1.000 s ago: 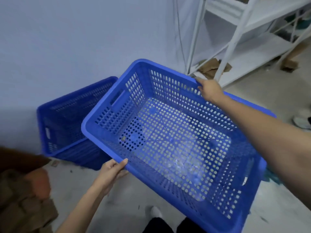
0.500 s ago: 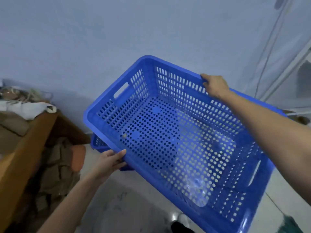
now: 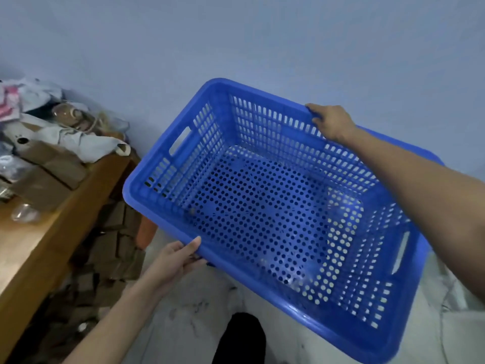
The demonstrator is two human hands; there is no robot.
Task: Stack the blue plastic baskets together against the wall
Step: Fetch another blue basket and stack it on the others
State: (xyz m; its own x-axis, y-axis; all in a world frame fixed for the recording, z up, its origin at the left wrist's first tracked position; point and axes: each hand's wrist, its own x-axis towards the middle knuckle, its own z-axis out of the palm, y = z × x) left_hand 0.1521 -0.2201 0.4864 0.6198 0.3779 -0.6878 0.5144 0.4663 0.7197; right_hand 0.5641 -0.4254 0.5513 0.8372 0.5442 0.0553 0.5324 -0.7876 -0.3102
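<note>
While the left hand (image 3: 176, 261) grips the near rim and the right hand (image 3: 331, 122) clasps the far rim, the blue basket (image 3: 262, 206) hangs tilted in the air near the wall (image 3: 236, 35). No second basket shows, so stacking looks not yet done.

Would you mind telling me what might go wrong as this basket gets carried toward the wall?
1. The left hand holds the blue basket only at the near rim, close to one corner, with the basket tilted; it may slip or twist.
2. The basket's left corner hangs close to the wooden table edge and the cardboard boxes piled on it; a swing could knock them.
3. No second basket is in view, perhaps hidden below, so lowering would be blind and could misalign.
</note>
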